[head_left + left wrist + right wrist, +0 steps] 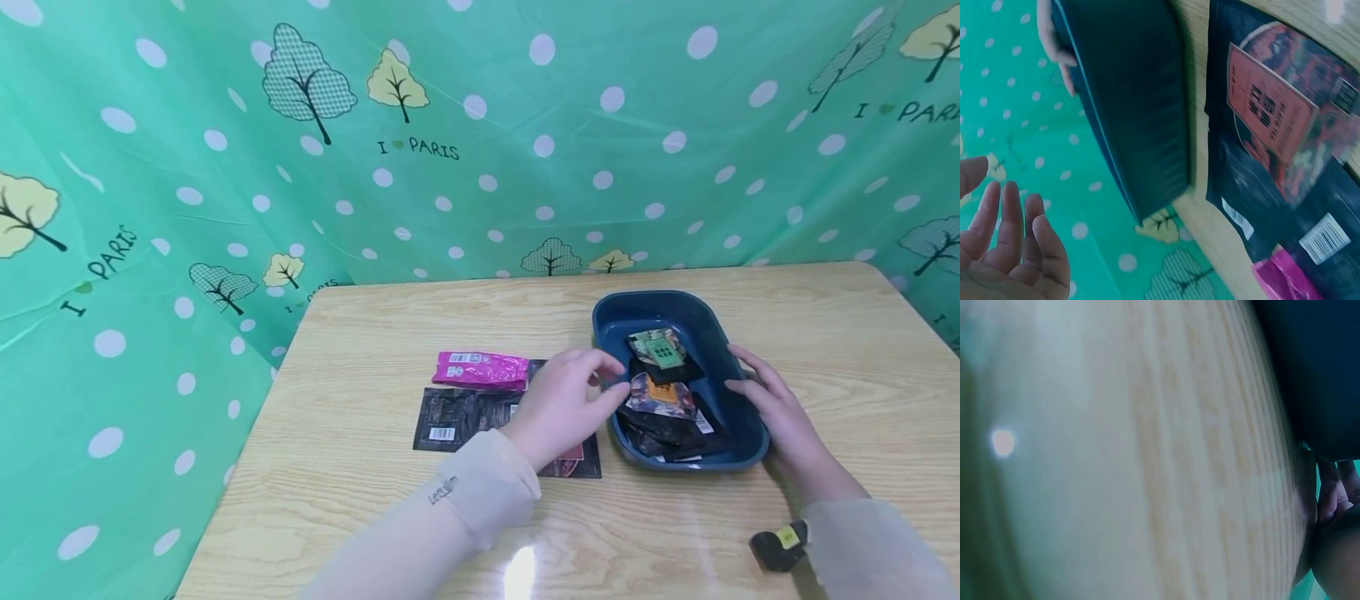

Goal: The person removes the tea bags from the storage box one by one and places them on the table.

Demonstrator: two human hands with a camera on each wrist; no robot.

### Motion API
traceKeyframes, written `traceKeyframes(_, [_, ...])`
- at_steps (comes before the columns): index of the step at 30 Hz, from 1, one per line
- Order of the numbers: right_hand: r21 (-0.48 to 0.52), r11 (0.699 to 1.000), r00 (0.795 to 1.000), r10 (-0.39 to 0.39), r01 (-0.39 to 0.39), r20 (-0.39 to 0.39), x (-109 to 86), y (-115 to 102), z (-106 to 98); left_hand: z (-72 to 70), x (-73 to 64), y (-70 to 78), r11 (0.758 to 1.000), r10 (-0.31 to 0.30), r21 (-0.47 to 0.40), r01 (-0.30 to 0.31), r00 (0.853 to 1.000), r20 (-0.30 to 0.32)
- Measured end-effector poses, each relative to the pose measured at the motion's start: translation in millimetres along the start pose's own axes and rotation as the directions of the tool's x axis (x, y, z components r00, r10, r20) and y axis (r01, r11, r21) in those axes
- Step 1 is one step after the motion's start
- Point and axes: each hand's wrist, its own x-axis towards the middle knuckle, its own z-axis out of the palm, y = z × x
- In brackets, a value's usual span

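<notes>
A dark blue plastic basin (723, 333) stands on the table, holding several black sachets with printed pictures, among them one with a green label (663, 350) and one with an orange label (663, 396). At its right rim my right hand (783, 421) grips the wall; the right wrist view catches its fingers (1329, 494) only partly. Over the left rim hovers my left hand (566, 404), fingers loosely bent, nothing between them; in the left wrist view the left hand (1016, 250) looks spread. Beneath it lie black sachets (446, 417) and one with a red label (1272, 103).
A pink packet (480, 369) lies behind the black sachets, left of the basin. Near my right wrist is a small black and yellow object (780, 546). The wooden table (360, 333) ends at a green dotted curtain (480, 192).
</notes>
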Motion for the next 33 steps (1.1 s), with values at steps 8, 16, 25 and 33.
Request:
traceKeyframes(8, [-0.032,0.999,1.000,0.018,-0.018,-0.002,1.5,-1,2,15.8,9.1,7.5,0.991,0.095,0.089,-0.097,0.995,0.024])
traceKeyframes(16, [-0.086,0.996,0.999,0.033,-0.035,-0.021,1.4,-2,4,30.1,13.7,9.0,0.961,0.154,0.223,-0.161,0.987,0.051])
traceKeyframes(25, [-0.119,0.992,0.999,0.030,-0.034,-0.030,1.0,-1,3,54.2,20.0,8.5,0.927,0.153,0.319,-0.197,0.975,0.160])
traceKeyframes(33, [-0.074,0.997,1.000,0.013,-0.015,-0.026,0.0,-1,1,74.7,24.7,8.7,0.873,0.173,0.426,-0.236,0.968,0.182])
